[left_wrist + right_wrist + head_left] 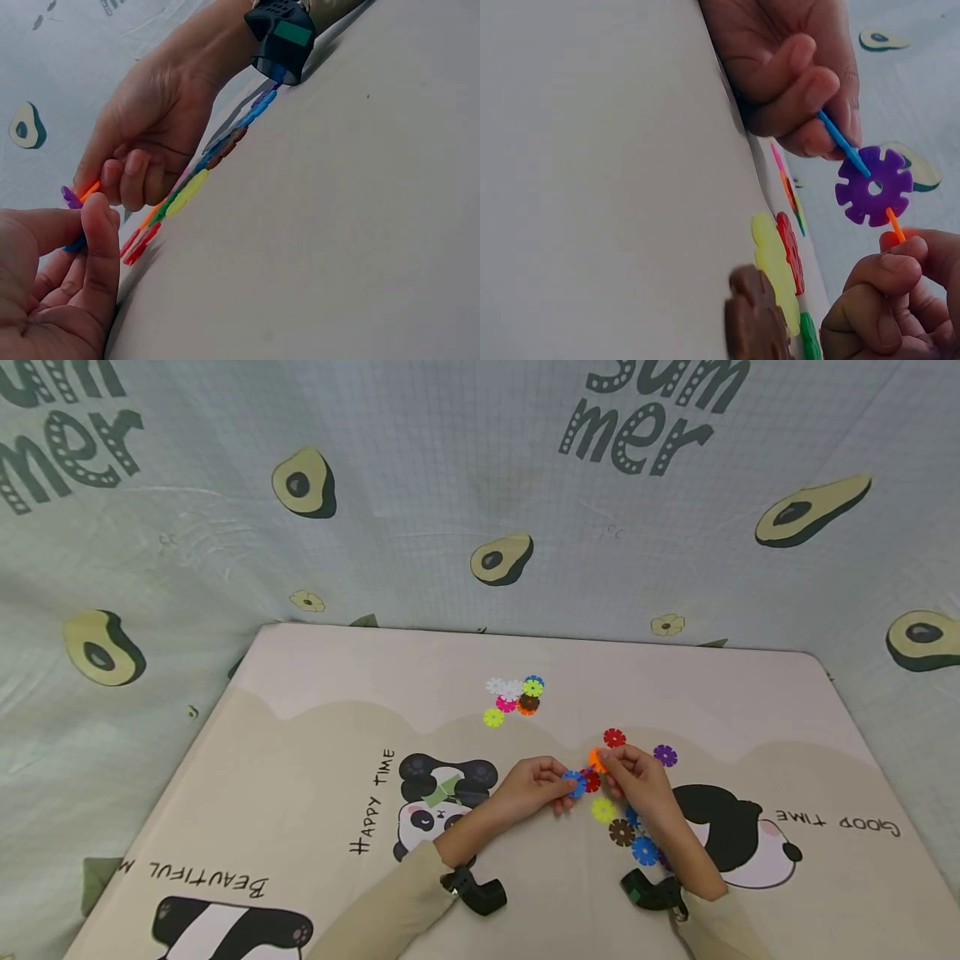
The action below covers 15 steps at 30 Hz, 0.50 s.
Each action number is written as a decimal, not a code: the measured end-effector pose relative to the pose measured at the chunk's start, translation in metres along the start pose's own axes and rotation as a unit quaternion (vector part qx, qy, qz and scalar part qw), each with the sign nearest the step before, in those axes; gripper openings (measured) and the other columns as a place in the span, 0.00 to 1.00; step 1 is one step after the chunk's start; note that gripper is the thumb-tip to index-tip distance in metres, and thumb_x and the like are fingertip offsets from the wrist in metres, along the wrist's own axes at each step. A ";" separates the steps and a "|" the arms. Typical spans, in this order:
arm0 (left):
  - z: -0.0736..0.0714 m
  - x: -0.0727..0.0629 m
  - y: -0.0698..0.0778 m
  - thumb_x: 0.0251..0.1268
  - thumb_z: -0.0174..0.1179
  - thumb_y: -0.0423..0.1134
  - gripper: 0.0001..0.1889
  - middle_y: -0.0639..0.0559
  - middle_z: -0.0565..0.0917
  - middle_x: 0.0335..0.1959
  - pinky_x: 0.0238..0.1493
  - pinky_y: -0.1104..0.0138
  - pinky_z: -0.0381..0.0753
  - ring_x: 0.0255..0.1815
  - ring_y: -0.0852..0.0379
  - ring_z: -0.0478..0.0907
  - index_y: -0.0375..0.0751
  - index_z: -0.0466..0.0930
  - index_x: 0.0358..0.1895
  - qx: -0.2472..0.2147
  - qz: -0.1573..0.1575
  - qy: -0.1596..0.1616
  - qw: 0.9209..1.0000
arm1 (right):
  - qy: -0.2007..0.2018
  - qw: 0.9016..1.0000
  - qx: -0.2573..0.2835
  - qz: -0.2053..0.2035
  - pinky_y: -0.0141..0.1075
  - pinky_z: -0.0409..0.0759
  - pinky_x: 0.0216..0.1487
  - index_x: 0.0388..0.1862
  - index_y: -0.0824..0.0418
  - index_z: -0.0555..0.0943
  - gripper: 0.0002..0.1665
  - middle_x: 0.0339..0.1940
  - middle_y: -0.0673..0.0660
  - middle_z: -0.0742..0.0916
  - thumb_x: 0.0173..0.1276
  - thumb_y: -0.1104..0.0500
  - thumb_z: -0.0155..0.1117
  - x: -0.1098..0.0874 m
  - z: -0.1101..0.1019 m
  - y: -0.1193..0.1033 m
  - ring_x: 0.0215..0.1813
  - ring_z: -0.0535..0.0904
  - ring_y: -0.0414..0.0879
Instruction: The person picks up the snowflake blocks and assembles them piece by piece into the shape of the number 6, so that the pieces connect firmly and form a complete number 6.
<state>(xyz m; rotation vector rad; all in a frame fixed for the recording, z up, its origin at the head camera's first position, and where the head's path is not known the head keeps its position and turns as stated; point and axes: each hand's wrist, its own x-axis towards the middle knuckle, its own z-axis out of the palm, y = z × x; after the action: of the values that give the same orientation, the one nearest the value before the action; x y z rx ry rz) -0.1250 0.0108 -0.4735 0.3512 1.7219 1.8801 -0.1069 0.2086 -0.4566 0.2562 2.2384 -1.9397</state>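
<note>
My left hand (534, 790) pinches a blue snowflake disc (576, 783) between thumb and fingers. An orange snowflake disc (597, 760) is pinched in my right hand (643, 787). Between the two hands is a purple snowflake disc (854, 193), its notched face plain in the right wrist view. There the blue disc (841, 140) sits edge-on in one of its notches. The orange disc (895, 225) meets another notch on the opposite side; how deep it goes I cannot tell. Fingers cover much of the blue and orange discs.
Loose discs lie around my right hand: red (614, 738), purple (665, 755), yellow (603, 811), brown (622, 832) and blue (645, 851), some partly hidden. Farther back is a cluster including a pink disc (506, 703). A printed cloth wall (420, 485) stands behind the table (315, 718).
</note>
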 end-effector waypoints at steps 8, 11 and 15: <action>-0.001 0.002 -0.003 0.68 0.58 0.28 0.07 0.43 0.83 0.24 0.28 0.74 0.79 0.20 0.63 0.78 0.25 0.75 0.39 0.006 0.013 -0.005 1.000 | -0.012 1.000 -0.009 -0.026 0.27 0.71 0.25 0.39 0.69 0.75 0.15 0.19 0.51 0.75 0.74 0.55 0.58 0.001 0.001 0.003 0.20 0.70 0.39; 0.000 0.002 -0.003 0.69 0.58 0.29 0.06 0.47 0.82 0.24 0.29 0.74 0.79 0.20 0.62 0.77 0.25 0.74 0.40 -0.001 0.012 -0.004 1.000 | -0.018 1.000 0.001 -0.019 0.28 0.71 0.25 0.39 0.70 0.75 0.16 0.19 0.52 0.74 0.74 0.55 0.58 0.001 0.001 0.003 0.21 0.69 0.40; 0.001 0.001 -0.002 0.69 0.57 0.32 0.09 0.51 0.80 0.24 0.28 0.75 0.77 0.21 0.63 0.74 0.25 0.75 0.41 0.010 0.015 0.018 1.000 | -0.033 0.999 0.006 -0.015 0.29 0.70 0.25 0.39 0.70 0.74 0.16 0.20 0.52 0.74 0.75 0.55 0.57 0.002 0.001 0.004 0.21 0.68 0.40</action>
<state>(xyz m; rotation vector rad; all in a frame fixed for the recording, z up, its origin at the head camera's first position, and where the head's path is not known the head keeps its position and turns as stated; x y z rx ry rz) -0.1255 0.0122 -0.4753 0.3544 1.7695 1.9033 -0.1075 0.2087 -0.4611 0.1585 2.2024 -1.9489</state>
